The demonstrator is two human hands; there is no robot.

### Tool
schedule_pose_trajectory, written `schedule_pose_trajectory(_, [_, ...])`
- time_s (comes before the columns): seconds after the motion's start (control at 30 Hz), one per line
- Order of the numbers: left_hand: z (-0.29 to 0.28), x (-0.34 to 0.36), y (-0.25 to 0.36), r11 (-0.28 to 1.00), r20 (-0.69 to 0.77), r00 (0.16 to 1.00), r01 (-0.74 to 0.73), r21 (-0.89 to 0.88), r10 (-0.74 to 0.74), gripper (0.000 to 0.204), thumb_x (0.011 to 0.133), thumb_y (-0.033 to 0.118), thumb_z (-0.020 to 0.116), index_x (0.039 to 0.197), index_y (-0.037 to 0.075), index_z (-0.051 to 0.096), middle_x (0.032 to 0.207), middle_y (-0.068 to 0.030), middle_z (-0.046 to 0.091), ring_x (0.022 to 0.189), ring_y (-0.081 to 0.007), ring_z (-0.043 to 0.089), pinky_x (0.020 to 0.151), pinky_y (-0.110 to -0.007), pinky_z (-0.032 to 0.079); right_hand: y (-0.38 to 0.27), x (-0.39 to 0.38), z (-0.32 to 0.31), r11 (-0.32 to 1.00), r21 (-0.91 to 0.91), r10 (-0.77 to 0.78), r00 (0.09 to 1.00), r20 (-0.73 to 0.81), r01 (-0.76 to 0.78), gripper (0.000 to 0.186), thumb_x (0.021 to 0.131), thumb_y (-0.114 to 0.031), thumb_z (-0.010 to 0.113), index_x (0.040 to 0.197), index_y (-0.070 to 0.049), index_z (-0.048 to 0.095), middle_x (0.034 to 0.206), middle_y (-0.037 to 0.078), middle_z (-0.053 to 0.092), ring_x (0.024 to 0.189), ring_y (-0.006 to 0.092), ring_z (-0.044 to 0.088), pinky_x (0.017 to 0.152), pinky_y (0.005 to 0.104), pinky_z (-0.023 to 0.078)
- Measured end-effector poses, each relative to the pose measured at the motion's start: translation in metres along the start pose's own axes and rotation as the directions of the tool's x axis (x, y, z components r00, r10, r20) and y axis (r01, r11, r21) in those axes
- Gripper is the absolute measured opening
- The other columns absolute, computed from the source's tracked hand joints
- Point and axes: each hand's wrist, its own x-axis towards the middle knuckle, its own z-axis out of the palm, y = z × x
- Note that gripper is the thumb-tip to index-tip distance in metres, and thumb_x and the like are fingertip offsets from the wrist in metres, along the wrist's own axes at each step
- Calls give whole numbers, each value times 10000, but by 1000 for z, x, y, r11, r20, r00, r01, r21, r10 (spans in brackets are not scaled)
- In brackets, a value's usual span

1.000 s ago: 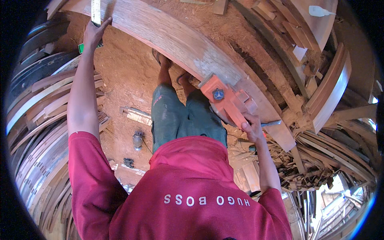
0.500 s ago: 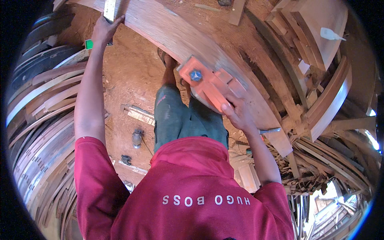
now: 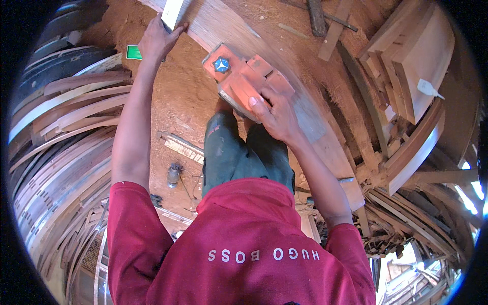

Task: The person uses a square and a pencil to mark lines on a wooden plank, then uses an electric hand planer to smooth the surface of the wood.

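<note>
Planer (image 3: pixel 238 84) apart from white bottle (image 3: pixel 428 88)

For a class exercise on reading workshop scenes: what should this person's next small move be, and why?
Probably slide the planer slightly along the board toward the left hand, stopping well short: the right hand grips the planer, which appears to rest on the board, with bare board between it and the left hand.
</note>
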Motion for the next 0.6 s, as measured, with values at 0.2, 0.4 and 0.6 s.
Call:
schedule_pose_trajectory(0.2, [-2,-20,-15,837,-106,963,157,-524,-247,700,805,555,756,1147,-46,650,1082,-220,688,980,-288,662,818,-388,504,-10,21,14,991,62,-116,989,-93,122,527,958,-491,554,909,26,642,708,95,599,697,184,580,658,348,453])
schedule_pose_trajectory(0.4, [34,-7,-66,492,-99,896,143,-859,-433,559,809,262,793,1225,-78,635,1048,-124,668,876,-166,590,785,-314,476,-25,31,13,994,99,41,999,-11,-39,555,911,-493,589,1087,24,682,1002,247,693,947,390,685,829,429,515])
schedule_pose_trajectory(0.6, [-15,99,-104,618,-90,985,19,-786,-145,476,837,181,656,1299,67,629,803,6,627,603,-76,516,533,-251,442,-23,37,19,995,89,40,999,13,-41,539,932,-503,560,1006,22,656,871,192,644,776,319,638,695,395,480])
